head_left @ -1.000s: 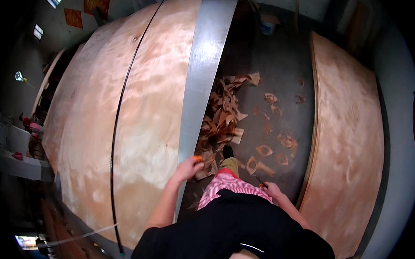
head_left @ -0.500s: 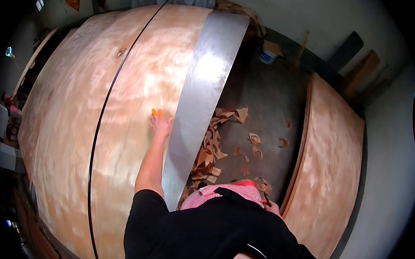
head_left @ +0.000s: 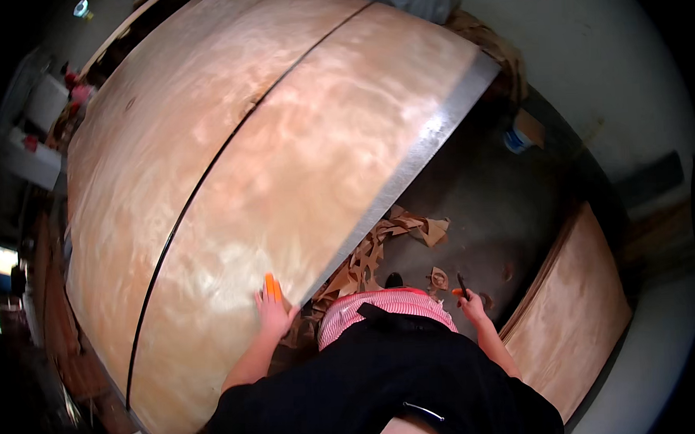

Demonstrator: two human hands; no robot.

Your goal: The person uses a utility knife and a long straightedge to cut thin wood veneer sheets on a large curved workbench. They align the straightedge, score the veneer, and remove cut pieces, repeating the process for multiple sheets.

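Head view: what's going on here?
A person's left hand, with orange finger covers, is on or just over a wide wood sheet, near its metal-strip edge. The right hand holds a slim dark tool away from the sheet. Torn brown scraps lie on the floor; another pale wood sheet sits at right.

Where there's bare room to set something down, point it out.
The wood sheet is bare between the black line and the metal strip, beyond the left hand; also left of that line. Crowded: the floor by the strip's near end, heaped with brown scraps.
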